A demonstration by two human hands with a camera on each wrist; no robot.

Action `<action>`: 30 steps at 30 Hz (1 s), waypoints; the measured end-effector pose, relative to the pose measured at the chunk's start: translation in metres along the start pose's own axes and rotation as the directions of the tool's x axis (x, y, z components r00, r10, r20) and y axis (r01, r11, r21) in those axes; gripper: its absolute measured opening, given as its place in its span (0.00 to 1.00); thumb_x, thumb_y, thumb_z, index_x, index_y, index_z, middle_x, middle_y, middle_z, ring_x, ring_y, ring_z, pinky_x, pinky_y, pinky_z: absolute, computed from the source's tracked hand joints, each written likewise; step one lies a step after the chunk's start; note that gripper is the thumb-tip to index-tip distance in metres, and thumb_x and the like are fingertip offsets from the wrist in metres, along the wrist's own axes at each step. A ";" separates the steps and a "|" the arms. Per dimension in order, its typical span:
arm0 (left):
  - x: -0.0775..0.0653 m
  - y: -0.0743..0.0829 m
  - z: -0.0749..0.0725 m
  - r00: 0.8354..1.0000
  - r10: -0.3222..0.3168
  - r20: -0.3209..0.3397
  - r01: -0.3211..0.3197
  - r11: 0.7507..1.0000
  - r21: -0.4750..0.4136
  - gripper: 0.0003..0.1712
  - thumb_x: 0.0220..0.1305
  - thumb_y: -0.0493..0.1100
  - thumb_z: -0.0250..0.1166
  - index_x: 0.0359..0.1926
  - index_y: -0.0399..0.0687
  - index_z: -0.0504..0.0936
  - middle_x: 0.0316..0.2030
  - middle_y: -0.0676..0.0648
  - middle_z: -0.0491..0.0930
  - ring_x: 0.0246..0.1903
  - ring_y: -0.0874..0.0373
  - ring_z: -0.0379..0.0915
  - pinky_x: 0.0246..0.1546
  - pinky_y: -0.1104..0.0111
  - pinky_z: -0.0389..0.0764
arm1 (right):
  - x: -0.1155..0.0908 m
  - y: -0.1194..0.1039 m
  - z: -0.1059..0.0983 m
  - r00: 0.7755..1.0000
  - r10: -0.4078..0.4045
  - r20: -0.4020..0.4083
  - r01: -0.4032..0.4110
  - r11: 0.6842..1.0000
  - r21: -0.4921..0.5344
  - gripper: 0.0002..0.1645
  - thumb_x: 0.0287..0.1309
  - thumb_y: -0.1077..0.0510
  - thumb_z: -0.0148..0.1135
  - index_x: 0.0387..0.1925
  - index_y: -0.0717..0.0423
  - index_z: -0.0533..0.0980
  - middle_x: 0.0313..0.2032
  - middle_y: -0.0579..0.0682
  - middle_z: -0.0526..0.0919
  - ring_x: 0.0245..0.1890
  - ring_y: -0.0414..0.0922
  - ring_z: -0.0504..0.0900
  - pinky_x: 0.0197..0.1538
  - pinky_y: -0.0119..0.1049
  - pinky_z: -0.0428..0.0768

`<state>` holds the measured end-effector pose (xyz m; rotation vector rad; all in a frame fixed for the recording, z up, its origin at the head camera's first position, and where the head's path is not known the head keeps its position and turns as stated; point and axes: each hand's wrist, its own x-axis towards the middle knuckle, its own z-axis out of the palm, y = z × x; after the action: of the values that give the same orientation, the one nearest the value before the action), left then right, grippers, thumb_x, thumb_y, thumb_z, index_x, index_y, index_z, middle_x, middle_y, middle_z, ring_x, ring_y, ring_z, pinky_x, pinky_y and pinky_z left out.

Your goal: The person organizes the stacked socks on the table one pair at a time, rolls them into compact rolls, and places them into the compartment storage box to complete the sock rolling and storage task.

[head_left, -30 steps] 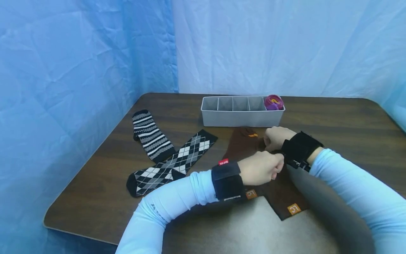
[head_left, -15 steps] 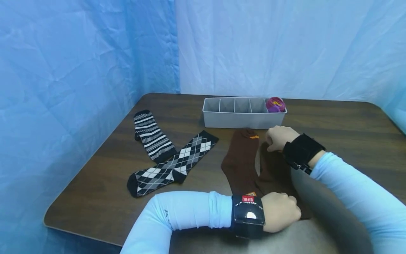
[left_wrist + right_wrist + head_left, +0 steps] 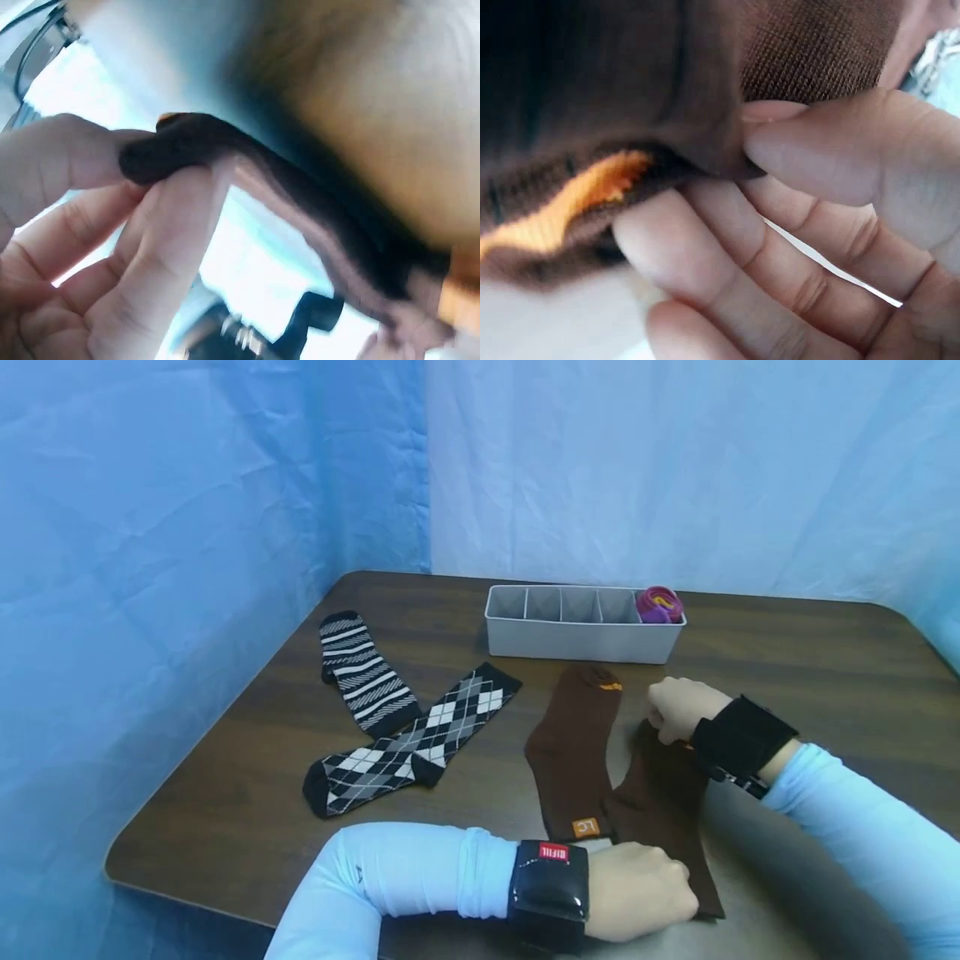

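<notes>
— So, what is held, and by which hand?

— One brown sock (image 3: 663, 810) is held at both ends: its near end is pinched between thumb and fingers by the left hand (image 3: 643, 892), its far end, where orange knit is shown, by the right hand (image 3: 684, 708)

— Which step is in hand, then, and what is called for?

— It is judged to be the straightening of that sock on the table (image 3: 225, 777), where a matching sock (image 3: 573, 752) is laid beside and touching it; next, a firm pinch and a level pull seem to be called for, so that no fold is left

— Can any writing be read?

— On the matching sock's orange label (image 3: 586, 827), perhaps L and C; on the red tag (image 3: 553, 852) of the left wristband (image 3: 551, 893), BIFIIL seems to be spelled

— And farther out?

— To the left, a striped sock (image 3: 366, 672) and an argyle sock (image 3: 408, 747) are laid touching; behind, a grey bin (image 3: 577, 642) is set, a pink-and-purple roll (image 3: 659, 605) tucked into its rightmost compartment
</notes>
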<state>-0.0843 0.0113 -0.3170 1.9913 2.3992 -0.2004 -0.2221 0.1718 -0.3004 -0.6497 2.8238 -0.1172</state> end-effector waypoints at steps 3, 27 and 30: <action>-0.011 -0.003 -0.014 0.999 -0.019 -0.040 0.021 0.999 0.047 0.10 0.55 0.43 0.55 0.34 0.61 0.81 0.29 0.57 0.76 0.28 0.70 0.71 0.23 0.84 0.67 | -0.006 -0.002 -0.012 0.998 0.009 -0.060 -0.012 0.998 -0.057 0.17 0.35 0.69 0.60 0.09 0.53 0.62 0.12 0.43 0.58 0.14 0.40 0.58 0.18 0.31 0.55; -0.048 -0.038 0.004 0.961 -0.267 -0.065 0.273 0.957 0.095 0.07 0.53 0.44 0.59 0.34 0.57 0.82 0.28 0.55 0.77 0.27 0.67 0.72 0.25 0.81 0.71 | 0.075 -0.053 -0.015 0.928 -0.194 -0.318 0.095 0.948 -0.303 0.08 0.38 0.70 0.58 0.13 0.59 0.73 0.12 0.50 0.71 0.14 0.43 0.65 0.20 0.35 0.65; -0.050 -0.038 0.007 0.960 -0.273 -0.066 0.279 0.955 0.103 0.07 0.53 0.43 0.58 0.32 0.58 0.82 0.27 0.55 0.77 0.26 0.66 0.72 0.23 0.80 0.71 | 0.078 -0.052 -0.009 0.934 -0.194 -0.301 0.100 0.949 -0.300 0.09 0.36 0.70 0.60 0.12 0.57 0.71 0.13 0.48 0.71 0.15 0.42 0.65 0.20 0.36 0.66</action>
<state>-0.1130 -0.0448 -0.3158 1.7096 2.7515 -0.2972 -0.2709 0.0909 -0.3021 -0.9916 3.1390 0.1702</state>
